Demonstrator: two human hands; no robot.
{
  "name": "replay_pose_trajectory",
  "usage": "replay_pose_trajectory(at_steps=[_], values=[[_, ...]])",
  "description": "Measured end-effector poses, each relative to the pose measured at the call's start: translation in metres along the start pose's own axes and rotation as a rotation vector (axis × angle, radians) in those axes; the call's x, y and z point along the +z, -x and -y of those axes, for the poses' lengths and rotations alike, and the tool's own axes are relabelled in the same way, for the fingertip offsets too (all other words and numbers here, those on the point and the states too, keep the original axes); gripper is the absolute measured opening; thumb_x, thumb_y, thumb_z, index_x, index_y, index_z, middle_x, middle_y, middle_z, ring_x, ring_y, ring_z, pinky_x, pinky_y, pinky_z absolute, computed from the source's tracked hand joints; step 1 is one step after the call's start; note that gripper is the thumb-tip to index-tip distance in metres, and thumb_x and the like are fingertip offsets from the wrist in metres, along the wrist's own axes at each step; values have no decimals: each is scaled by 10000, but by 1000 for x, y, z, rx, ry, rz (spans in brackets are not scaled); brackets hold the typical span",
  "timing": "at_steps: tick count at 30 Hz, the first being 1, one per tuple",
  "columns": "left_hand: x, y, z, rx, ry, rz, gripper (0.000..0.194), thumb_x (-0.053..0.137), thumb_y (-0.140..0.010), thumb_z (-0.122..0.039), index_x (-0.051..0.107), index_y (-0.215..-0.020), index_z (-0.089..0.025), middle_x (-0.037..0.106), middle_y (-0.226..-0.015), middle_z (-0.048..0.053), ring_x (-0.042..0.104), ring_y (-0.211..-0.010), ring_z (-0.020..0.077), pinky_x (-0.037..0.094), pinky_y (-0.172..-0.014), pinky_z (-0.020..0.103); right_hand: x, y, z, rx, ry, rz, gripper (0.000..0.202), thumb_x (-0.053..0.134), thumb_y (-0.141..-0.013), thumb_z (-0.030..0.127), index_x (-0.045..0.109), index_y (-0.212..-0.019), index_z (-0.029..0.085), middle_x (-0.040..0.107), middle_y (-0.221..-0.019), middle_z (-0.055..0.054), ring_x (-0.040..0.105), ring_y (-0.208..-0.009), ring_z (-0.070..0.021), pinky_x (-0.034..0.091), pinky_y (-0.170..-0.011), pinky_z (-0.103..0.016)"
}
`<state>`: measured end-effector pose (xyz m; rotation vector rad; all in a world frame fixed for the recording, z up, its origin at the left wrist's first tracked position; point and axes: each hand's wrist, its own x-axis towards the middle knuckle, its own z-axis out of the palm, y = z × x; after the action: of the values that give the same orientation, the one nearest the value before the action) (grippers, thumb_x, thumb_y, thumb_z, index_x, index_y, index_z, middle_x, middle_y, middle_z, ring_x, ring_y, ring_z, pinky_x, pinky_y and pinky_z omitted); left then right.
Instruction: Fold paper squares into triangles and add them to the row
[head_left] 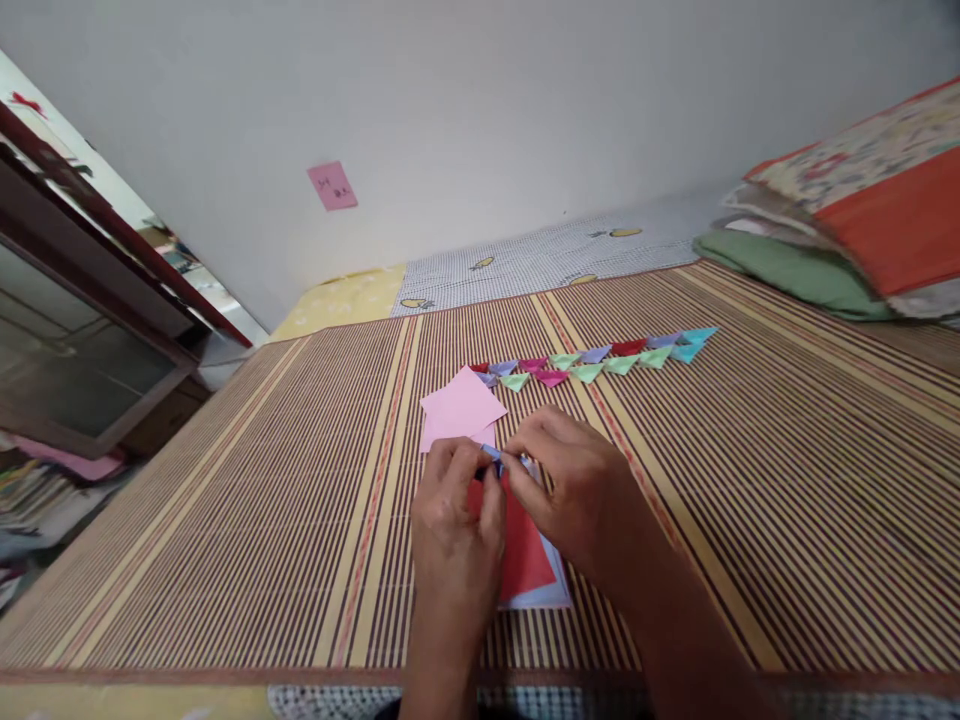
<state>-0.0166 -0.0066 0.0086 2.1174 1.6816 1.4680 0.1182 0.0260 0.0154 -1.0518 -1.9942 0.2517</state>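
Observation:
A small folded piece of blue paper [491,453] is pinched between the fingertips of both my hands. My left hand [456,510] closes on it from the left, my right hand [574,470] from the right; the fingers hide much of its shape. Beneath my hands lies a red paper sheet [529,555] on top of pale blue sheets [536,602]. Just beyond my fingers, pink paper squares [463,403] overlap on the mat. Farther off, several small folded paper pieces [589,373] in green, blue, red, magenta and turquoise form two slanting rows.
A striped woven mat [262,520] covers the bed. Folded bedding [795,270] is stacked at the right by the wall [480,120], where a pink note [333,186] is stuck. At the left are a glass-fronted door [67,340] and piled books [37,500].

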Motion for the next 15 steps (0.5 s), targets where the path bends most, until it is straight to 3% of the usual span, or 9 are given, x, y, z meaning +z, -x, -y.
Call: replay_pose_trajectory(at_steps=[8,15], values=[[6,2,1,21,0,-36,227,591,-872,34,605,-908,-190,592,-935,24,593,-847,159,499,-754,309,1,2,1,30,42,25,184,567,-806,-7,612,-843,167,637,-866,-44,593,-837,-222,420,-774,-340],[12,2,-3,39,32,-37,278,583,-856,78,607,-934,-189,593,-955,22,603,-872,146,509,-763,284,1,4,1,44,137,15,179,523,-872,22,623,-840,167,650,-852,-51,598,-823,-234,393,-760,-346]])
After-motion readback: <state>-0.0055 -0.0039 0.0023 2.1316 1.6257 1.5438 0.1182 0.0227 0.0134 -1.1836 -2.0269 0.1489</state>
